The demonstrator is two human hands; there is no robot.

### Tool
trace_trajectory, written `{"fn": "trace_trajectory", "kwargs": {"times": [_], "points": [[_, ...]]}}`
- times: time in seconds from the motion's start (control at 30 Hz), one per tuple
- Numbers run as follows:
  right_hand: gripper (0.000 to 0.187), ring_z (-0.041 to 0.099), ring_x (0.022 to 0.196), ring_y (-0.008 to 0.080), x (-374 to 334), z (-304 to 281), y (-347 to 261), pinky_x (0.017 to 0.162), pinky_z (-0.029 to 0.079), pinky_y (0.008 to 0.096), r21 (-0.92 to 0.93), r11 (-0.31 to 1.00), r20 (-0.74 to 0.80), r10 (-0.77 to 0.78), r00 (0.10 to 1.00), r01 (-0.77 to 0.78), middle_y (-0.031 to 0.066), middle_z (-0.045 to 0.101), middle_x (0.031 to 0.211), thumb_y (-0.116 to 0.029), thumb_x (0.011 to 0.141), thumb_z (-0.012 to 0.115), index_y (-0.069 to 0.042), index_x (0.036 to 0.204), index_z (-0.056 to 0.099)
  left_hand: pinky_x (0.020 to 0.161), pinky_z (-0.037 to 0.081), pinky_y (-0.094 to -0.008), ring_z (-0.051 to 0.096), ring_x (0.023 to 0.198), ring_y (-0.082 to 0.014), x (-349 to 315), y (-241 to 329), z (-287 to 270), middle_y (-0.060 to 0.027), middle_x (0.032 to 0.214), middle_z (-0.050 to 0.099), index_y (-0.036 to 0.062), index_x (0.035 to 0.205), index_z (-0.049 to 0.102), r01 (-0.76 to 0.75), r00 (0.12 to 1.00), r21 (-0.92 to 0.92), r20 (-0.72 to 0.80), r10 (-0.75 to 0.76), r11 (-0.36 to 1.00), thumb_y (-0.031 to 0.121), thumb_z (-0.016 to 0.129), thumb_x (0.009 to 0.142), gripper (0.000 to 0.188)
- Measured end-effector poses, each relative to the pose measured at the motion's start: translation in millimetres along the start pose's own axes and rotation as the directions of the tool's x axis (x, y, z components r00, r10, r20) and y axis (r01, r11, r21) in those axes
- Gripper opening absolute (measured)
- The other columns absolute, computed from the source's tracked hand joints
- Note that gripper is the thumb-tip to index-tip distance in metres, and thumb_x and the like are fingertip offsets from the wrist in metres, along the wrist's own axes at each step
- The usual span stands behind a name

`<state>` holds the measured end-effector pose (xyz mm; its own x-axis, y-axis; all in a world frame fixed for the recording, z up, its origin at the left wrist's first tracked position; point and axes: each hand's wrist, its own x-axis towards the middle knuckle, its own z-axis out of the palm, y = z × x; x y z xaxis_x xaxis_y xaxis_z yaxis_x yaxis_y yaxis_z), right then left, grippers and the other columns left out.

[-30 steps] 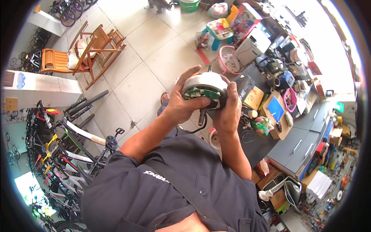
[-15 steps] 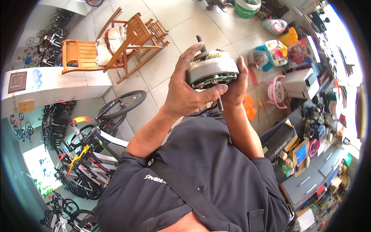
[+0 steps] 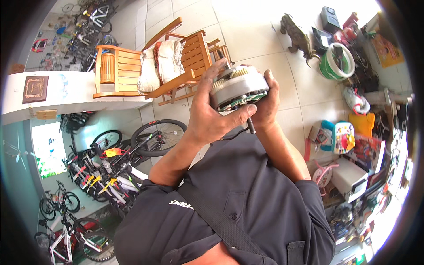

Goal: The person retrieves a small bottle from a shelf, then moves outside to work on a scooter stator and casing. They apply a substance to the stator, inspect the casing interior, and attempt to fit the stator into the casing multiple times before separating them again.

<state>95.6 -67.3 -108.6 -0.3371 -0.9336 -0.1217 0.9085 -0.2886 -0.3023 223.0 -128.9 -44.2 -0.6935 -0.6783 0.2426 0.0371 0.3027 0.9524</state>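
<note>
Up in front of my chest I hold a round hub motor core (image 3: 240,90) between both hands. It has a grey metal ring, pale yellow gear teeth on top, a green circuit board along its lower edge, and a shaft running through it with a black cable near the lower end. My left hand (image 3: 212,108) wraps its left side, thumb along the bottom edge by the board. On the opposite side my right hand (image 3: 268,104) presses against the ring, its fingers partly hidden behind the motor. The core is tilted, its toothed side facing up and away.
A wooden rocking chair (image 3: 198,55) with a folded cloth stands far left of my hands. Bicycles (image 3: 119,170) crowd the left side. A green and white bucket (image 3: 331,66), a dark animal figure (image 3: 297,37) and a toy board (image 3: 343,137) are on the right.
My view has turned, so the chair, bicycles and bucket sit elsewhere in the picture. Both hands keep hold of the motor core, which appears slightly lower and a little more tilted.
</note>
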Motion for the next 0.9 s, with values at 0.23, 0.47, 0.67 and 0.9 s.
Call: {"fn": "trace_trajectory", "kwargs": {"times": [0.23, 0.47, 0.67, 0.9], "points": [[0.08, 0.066, 0.123, 0.0402, 184, 10, -31, 0.108, 0.052, 0.0532, 0.084, 0.969, 0.033, 0.231, 0.972, -0.233, 0.025, 0.066, 0.136, -0.064, 0.104, 0.038, 0.004, 0.142, 0.056, 0.1, 0.058, -0.0378, 0.068, 0.121, -0.0285, 159, -47, -40, -0.021, 0.133, 0.063, -0.0044, 0.157, 0.036, 0.144, 0.98, 0.083, -0.152, -0.13, 0.986, 0.014, 0.092, 0.081, 0.097], [0.086, 0.065, 0.125, 0.0419, 385, 11, -72, 0.11, 0.051, 0.0536, 0.298, 0.892, 0.212, 0.286, 0.934, -0.341, 0.0263, 0.063, 0.14, -0.065, 0.103, 0.035, 0.007, 0.146, 0.053, 0.099, 0.058, -0.0364, 0.064, 0.123, -0.0258, 348, -113, -81, -0.021, 0.143, 0.054, -0.0052, 0.157, 0.035, 0.127, 0.982, 0.118, -0.152, -0.109, 0.985, 0.013, 0.092, 0.081, 0.097], [0.082, 0.066, 0.121, 0.0404, 524, 27, -121, 0.109, 0.052, 0.0528, 0.228, 0.954, 0.058, 0.186, 0.981, -0.194, 0.0259, 0.066, 0.134, -0.063, 0.104, 0.035, 0.007, 0.141, 0.057, 0.099, 0.058, -0.0387, 0.066, 0.118, -0.0259, 512, -137, -102, -0.0195, 0.131, 0.059, -0.0054, 0.158, 0.031, 0.319, 0.945, -0.101, -0.038, -0.324, 0.942, 0.017, 0.092, 0.081, 0.1], [0.078, 0.066, 0.122, 0.0398, 684, 6, -204, 0.111, 0.05, 0.0523, 0.339, 0.928, 0.007, 0.159, 0.987, -0.152, 0.0263, 0.065, 0.134, -0.059, 0.105, 0.041, 0.008, 0.143, 0.055, 0.098, 0.059, -0.0364, 0.068, 0.116, -0.0249, 695, -180, -84, -0.0171, 0.128, 0.062, -0.0041, 0.159, 0.03, 0.378, 0.925, -0.148, 0.014, -0.38, 0.914, 0.01, 0.089, 0.084, 0.097]]}}
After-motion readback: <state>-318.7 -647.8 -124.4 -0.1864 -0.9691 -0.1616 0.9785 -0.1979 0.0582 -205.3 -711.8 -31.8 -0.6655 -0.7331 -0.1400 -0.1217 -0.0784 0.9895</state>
